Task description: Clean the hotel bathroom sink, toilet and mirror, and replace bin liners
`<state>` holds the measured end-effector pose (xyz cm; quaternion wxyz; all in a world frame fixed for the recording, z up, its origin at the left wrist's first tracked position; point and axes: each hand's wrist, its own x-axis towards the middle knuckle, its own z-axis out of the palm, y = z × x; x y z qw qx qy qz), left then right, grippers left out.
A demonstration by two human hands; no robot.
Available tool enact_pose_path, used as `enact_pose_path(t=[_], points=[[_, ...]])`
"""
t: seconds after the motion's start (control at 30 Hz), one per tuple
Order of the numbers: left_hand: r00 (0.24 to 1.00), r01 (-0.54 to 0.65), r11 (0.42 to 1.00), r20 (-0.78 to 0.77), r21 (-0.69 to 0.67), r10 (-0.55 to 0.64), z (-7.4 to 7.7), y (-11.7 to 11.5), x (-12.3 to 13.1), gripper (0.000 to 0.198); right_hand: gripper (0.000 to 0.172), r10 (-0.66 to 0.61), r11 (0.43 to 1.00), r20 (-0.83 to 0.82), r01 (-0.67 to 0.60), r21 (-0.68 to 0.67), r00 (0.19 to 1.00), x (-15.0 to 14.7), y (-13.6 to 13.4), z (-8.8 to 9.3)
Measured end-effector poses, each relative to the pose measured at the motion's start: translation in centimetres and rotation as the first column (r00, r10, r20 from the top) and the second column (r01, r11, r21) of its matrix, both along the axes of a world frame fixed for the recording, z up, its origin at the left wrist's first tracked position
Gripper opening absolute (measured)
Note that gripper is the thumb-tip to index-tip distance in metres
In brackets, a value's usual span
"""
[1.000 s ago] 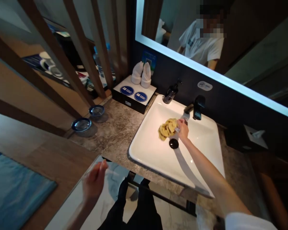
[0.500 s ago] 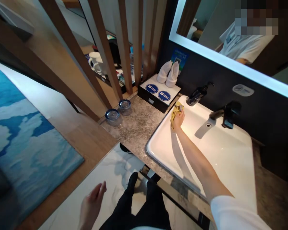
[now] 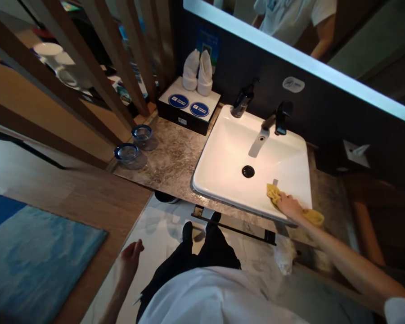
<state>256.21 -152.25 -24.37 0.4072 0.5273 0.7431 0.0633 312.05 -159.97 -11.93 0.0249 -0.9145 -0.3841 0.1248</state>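
Note:
My right hand [image 3: 289,205] is closed on a yellow cloth [image 3: 274,193], pressing it against the near right edge of the white washbasin [image 3: 219,157]. Part of the cloth hangs out behind the wrist, over the rim. A black drain [image 3: 248,171] shows in the bowl, and a black faucet [image 3: 281,119] stands at its back. My left hand [image 3: 131,254] hangs over the floor with its fingers curled, away from the counter; nothing shows in it.
Two blue-rimmed glasses [image 3: 126,154] stand at the stone counter's [image 3: 170,157] left end. Behind them is a black box [image 3: 184,118] bearing two rolled white towels [image 3: 198,74]. A soap bottle [image 3: 243,100] sits at the basin corner, a tissue box [image 3: 356,155] on the right. A towel bar [image 3: 236,227] runs along the front.
My right hand has carried the yellow cloth from the basin's back left corner to its near right edge. The view has shifted right; my left hand still hangs low.

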Motion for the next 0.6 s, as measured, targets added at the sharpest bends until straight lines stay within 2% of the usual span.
enact_pose_path(t=[0.03,0.1,0.17,0.23,0.27,0.33,0.37,0.4,0.43,0.5,0.53,0.57,0.6], points=[[1.000,-0.021,1.000,-0.015,-0.008,0.021,-0.3,-0.1,-0.8,0.045,0.020,-0.013,0.999,-0.057,0.016,0.052,0.998,-2.7,1.9,0.5],[0.999,-0.031,0.999,-0.019,-0.008,0.031,-0.7,0.1,-1.4,0.045,0.029,0.068,0.987,-0.181,-0.040,0.154,0.981,-9.6,7.1,1.1],[1.000,0.012,1.000,0.009,0.019,-0.012,-0.6,0.9,-0.6,0.045,0.028,0.147,0.969,-0.212,-0.098,0.226,0.966,-17.0,12.1,1.0],[0.996,0.080,0.994,0.033,0.071,-0.083,0.1,2.3,1.3,0.045,0.027,0.249,0.929,-0.195,-0.177,0.325,0.949,-23.4,15.3,0.2],[0.992,0.118,0.988,0.040,0.095,-0.122,0.7,3.2,2.6,0.046,0.029,0.353,0.878,-0.160,-0.267,0.398,0.922,-26.1,16.2,-0.6],[0.982,0.178,0.976,0.044,0.126,-0.185,2.1,4.8,5.2,0.046,0.029,0.601,0.708,-0.071,-0.489,0.509,0.796,-29.9,16.6,-3.0],[0.974,0.213,0.967,0.043,0.138,-0.221,2.8,5.6,6.5,0.046,0.027,0.693,0.631,-0.053,-0.569,0.527,0.719,-30.9,16.5,-4.5],[0.963,0.256,0.955,0.044,0.152,-0.265,3.4,6.2,7.6,0.046,0.027,0.745,0.592,-0.067,-0.611,0.525,0.664,-31.3,16.1,-6.0],[0.948,0.306,0.939,0.040,0.159,-0.315,3.8,6.6,8.5,0.046,0.027,0.759,0.596,-0.112,-0.616,0.515,0.641,-30.9,15.4,-7.4],[0.912,0.403,0.901,0.015,0.163,-0.410,4.1,7.0,9.5,0.046,0.026,0.720,0.660,-0.209,-0.559,0.502,0.661,-28.0,12.6,-9.7],[0.893,0.445,0.882,0.003,0.154,-0.451,3.9,6.9,9.5,0.046,0.024,0.679,0.697,-0.233,-0.511,0.503,0.697,-25.6,10.2,-10.2],[0.879,0.473,0.870,-0.006,0.137,-0.477,3.6,6.6,9.3,0.046,0.023,0.620,0.740,-0.244,-0.452,0.498,0.746,-22.6,7.2,-10.4],[0.870,0.492,0.864,-0.014,0.111,-0.493,3.1,6.3,8.9,0.046,0.022,0.493,0.813,-0.239,-0.345,0.469,0.837,-19.3,3.4,-10.0]])
